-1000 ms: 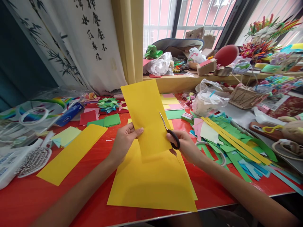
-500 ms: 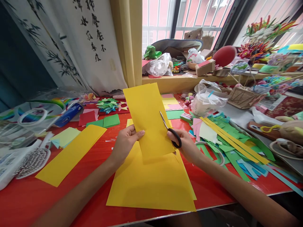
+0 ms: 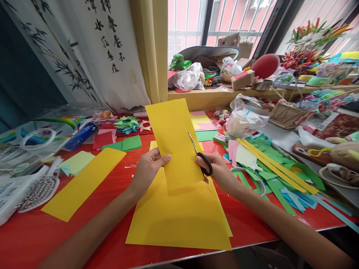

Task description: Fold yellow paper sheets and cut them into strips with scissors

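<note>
Raised over the table is a yellow sheet of paper (image 3: 175, 138), its left edge pinched between the thumb and fingers of my left hand (image 3: 151, 166). My right hand (image 3: 214, 170) grips black-handled scissors (image 3: 206, 164) at the sheet's right edge. One blade lies across the front of the paper, pointing up and left; the other blade is hidden behind it. Larger yellow sheets (image 3: 179, 224) lie flat below, near the table's front edge. To the left rest several yellow strips (image 3: 84, 186), stacked at a slant.
Green and blue paper scraps (image 3: 272, 172) are heaped at right, with two narrow yellow strips (image 3: 276, 166) on top. A tape roll (image 3: 260, 185) lies beside them. A hairbrush (image 3: 40, 190) is at far left. Green squares (image 3: 131, 143) and a plastic bag (image 3: 244, 116) sit farther back.
The scissors and my right hand have shifted very slightly left along the yellow sheet. My left hand and the sheet are almost unmoved.
</note>
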The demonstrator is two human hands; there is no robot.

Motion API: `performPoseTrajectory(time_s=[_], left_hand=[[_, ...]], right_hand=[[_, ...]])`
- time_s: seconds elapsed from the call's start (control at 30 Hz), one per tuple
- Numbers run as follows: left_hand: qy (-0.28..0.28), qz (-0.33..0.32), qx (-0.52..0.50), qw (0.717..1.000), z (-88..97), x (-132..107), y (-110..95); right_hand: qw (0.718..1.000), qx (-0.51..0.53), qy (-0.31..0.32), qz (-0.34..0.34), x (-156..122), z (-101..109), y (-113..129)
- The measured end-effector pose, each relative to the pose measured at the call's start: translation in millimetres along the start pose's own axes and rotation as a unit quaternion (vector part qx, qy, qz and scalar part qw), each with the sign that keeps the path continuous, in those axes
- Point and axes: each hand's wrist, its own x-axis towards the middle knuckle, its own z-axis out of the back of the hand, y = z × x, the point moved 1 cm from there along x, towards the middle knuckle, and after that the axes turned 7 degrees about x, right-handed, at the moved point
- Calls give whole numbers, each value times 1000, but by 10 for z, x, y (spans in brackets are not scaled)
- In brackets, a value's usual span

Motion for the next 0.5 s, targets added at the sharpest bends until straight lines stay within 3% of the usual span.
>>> performPoseTrajectory(time_s=[0.23, 0.5], left_hand=[[-2, 8, 3, 1000, -6, 3, 33], [3, 10, 6, 1000, -7, 1, 28]], right_hand=[[999, -12, -46, 2, 6, 8, 23], [999, -11, -37, 2, 4, 11, 25]])
